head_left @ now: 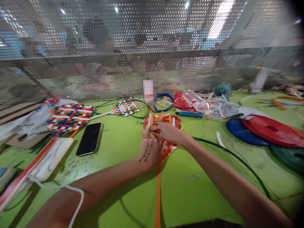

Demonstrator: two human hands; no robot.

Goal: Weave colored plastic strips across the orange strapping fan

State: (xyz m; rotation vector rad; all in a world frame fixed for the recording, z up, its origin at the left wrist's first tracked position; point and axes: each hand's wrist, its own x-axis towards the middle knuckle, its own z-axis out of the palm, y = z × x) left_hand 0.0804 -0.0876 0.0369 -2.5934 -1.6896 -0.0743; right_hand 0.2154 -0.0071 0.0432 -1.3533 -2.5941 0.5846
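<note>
Weaving (pixel 167 153) lies on the surface (pixel 114 196) before me — checks formed, long orange strip (pixel 158 193) trailing, so seemingly unfinished; left hand (pixel 151 148) and right hand (pixel 167 131) both on it — my grips hidden, can't tell.

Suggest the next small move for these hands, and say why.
Perhaps press the woven piece flat with the right hand while the left hand steadies it: both hands meet at it, and the long orange strip running from it to the picture's bottom edge could tug it askew.
</note>
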